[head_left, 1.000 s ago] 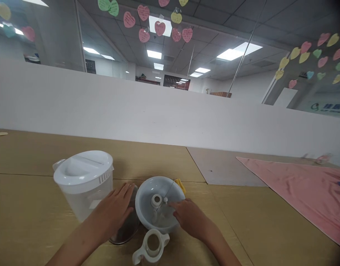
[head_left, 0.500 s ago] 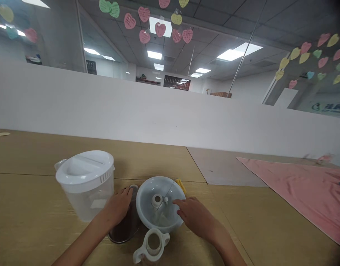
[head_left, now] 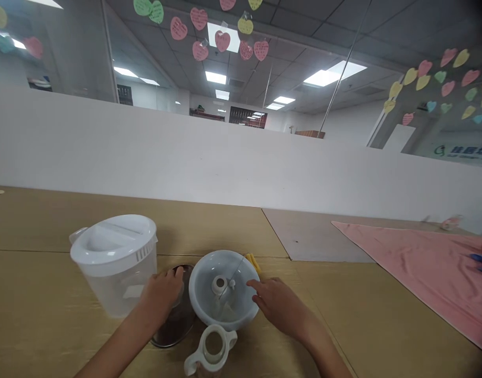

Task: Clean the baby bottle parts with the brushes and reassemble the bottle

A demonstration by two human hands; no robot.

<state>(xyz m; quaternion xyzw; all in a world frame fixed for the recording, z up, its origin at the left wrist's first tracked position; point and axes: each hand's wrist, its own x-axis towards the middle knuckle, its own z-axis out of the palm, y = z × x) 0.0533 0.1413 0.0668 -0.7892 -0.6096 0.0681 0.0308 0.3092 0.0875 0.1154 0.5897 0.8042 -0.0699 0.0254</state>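
My left hand [head_left: 164, 291] is over a dark round lid or pan [head_left: 173, 325], its fingers bent at the upper part; what they hold, if anything, is hidden. A light grey-blue bowl [head_left: 244, 307] stands to its right, with small white parts and a thin rod inside. My right hand [head_left: 278, 304] is at the bowl's right edge, thumb and forefinger apart, holding nothing. Below the bowl is a white two-handled cup-like piece [head_left: 214, 347]. A lidded clear pitcher [head_left: 118, 283] stands left of my left hand.
Something yellow [head_left: 253, 262] lies behind the bowl's right edge. A pink cloth [head_left: 421, 268] covers the table's right side, with a blue-handled item [head_left: 480, 261] on it. A white partition [head_left: 225, 163] runs behind the wooden table [head_left: 362, 315].
The view has shifted slightly, moving most things a little left. My left hand has drawn back slightly toward the pitcher, and its fingers look more bent. My right hand stays at the bowl's edge.
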